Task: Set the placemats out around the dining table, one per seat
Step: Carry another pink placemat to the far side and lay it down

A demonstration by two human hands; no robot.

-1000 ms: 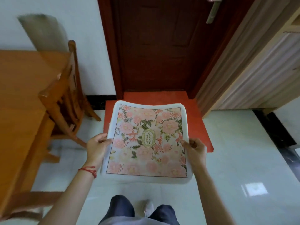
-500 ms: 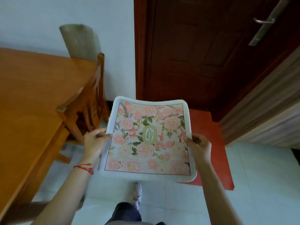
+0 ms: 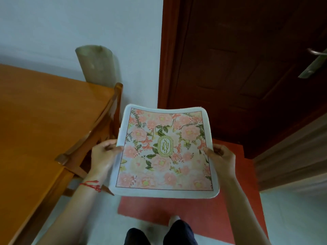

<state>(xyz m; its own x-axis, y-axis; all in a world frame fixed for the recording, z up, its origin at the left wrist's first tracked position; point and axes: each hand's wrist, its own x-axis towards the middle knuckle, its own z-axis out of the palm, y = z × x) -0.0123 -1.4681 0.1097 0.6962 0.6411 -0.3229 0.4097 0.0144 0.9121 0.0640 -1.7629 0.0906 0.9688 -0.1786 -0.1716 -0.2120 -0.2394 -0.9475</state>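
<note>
Beside glossy wooden table (image 3: 44, 124), both hands (image 3: 104, 156) grip limp, square floral placemat (image 3: 166, 152)

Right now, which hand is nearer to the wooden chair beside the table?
Left. The left hand grips the placemat's left edge, right beside the wooden chair. The right hand grips the opposite edge, with the placemat between it and the chair.

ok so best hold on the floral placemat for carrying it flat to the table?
Take the placemat by its two side borders at mid-length, coming in from each side, thumbs on top. It is thin and limp, and its far edge sags between the corners. The left hand and right hand grip it this way now.
</note>
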